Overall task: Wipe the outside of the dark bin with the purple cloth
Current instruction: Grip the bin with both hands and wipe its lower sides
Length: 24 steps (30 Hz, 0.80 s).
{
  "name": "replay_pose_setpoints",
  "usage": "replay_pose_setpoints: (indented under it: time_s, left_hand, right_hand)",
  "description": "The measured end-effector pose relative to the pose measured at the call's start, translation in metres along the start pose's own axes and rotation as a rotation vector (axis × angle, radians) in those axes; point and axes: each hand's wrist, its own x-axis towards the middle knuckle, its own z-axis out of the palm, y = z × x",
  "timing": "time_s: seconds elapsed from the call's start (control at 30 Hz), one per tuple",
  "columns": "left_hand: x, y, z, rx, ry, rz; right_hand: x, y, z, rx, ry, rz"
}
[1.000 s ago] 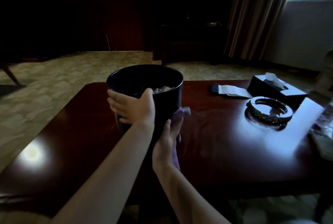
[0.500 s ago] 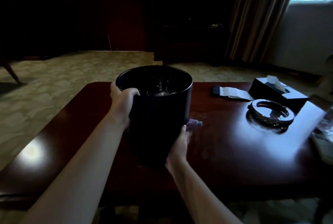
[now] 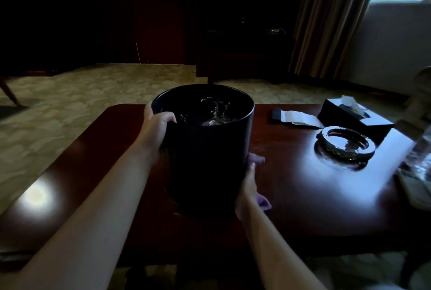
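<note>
The dark round bin [image 3: 207, 161] stands upright on the dark red table [image 3: 303, 196], with crumpled clear plastic inside it. My left hand [image 3: 156, 126] grips the bin's rim at its left side, thumb hooked over the edge. My right hand [image 3: 247, 187] presses the purple cloth [image 3: 257, 160] flat against the bin's lower right wall. Only bits of the cloth show, above my fingertips and below my palm.
To the right on the table lie a shiny round ashtray [image 3: 345, 146], a black tissue box [image 3: 354, 117], a white paper with a dark remote [image 3: 295, 117] and a clear plastic item [image 3: 419, 161] at the edge. Patterned carpet lies beyond the table.
My left hand shifted from the bin's near wall to its left rim. My right hand with the cloth slid around to the bin's right side and lower. The bin moved slightly right.
</note>
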Motion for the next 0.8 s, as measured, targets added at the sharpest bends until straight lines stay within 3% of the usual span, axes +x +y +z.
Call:
replay_pose_setpoints:
  time_s: [0.03, 0.1, 0.33, 0.6, 0.67, 0.8]
  left_hand:
    - [0.0, -0.001, 0.0, -0.006, 0.005, 0.008]
    - [0.0, -0.003, 0.001, -0.005, 0.016, 0.026]
    - [0.006, 0.005, -0.018, 0.046, 0.082, 0.01]
    - [0.011, 0.003, -0.016, -0.016, 0.119, -0.012]
    - [0.008, 0.002, -0.011, -0.027, 0.133, 0.008]
    - [0.012, 0.001, -0.019, -0.044, 0.21, -0.005]
  right_hand:
    - [-0.005, 0.011, 0.003, -0.004, -0.066, -0.088]
    - [-0.038, -0.008, 0.018, -0.092, 0.018, -0.142]
    - [-0.086, -0.05, 0.066, -0.325, -0.124, -0.63]
    - [-0.033, -0.083, 0.068, -0.155, -0.162, -0.524]
    - [-0.016, -0.073, 0.067, 0.0, -0.213, -0.406]
    - [0.001, -0.048, 0.067, 0.087, -0.249, -0.031]
